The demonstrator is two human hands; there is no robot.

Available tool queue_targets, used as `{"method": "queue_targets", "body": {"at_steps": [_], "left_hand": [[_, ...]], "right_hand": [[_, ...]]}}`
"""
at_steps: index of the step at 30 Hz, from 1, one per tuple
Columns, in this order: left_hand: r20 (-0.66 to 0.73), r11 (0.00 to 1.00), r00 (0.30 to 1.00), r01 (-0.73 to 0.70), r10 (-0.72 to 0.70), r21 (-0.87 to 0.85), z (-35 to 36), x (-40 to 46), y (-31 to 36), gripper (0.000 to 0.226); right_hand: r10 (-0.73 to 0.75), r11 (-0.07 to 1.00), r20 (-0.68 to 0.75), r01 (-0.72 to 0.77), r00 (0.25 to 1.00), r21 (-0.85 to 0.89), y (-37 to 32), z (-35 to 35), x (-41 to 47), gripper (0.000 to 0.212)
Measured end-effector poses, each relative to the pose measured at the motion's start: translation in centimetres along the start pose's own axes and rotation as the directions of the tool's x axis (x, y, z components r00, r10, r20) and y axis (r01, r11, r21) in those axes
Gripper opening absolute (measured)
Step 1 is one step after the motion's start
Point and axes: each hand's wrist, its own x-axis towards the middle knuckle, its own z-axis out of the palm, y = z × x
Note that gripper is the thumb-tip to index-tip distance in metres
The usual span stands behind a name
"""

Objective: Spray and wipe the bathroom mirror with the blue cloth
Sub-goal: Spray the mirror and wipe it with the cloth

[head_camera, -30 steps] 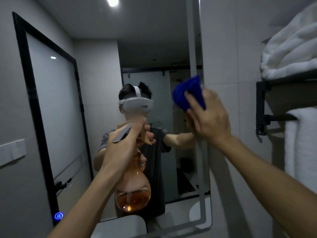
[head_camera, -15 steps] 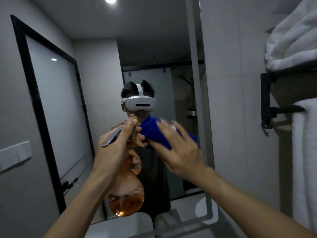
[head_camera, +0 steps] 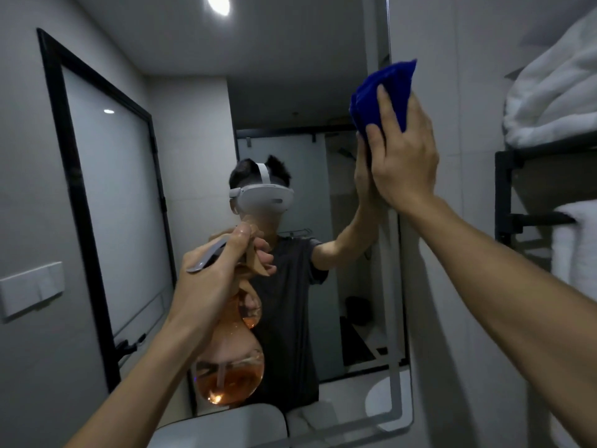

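The bathroom mirror (head_camera: 193,150) fills the wall ahead and reflects me and the room. My right hand (head_camera: 400,156) presses a bunched blue cloth (head_camera: 392,88) flat against the glass near the mirror's upper right edge. My left hand (head_camera: 210,279) grips the neck and trigger of an amber spray bottle (head_camera: 231,370), held upright in front of the mirror's lower middle. The round belly of the bottle holds orange liquid. The nozzle is partly hidden behind my fingers.
A black towel rack (head_camera: 507,195) is fixed to the tiled wall on the right, with folded white towels (head_camera: 555,101) on top and one hanging below. A white switch plate (head_camera: 30,289) sits on the left wall. A white fixture (head_camera: 226,428) lies below the mirror.
My right hand has swept the blue cloth from the mirror's middle up to its upper right edge. The left hand and spray bottle have stayed about where they were.
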Motion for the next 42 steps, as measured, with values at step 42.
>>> {"method": "queue_targets", "body": {"at_steps": [42], "left_hand": [[-0.153, 0.998, 0.987, 0.053, -0.056, -0.029, -9.5, -3.2, 3.3, 0.023]], "right_hand": [[-0.527, 0.843, 0.118, 0.500, 0.842, 0.196, -12.6, -0.8, -16.0, 0.041]]}}
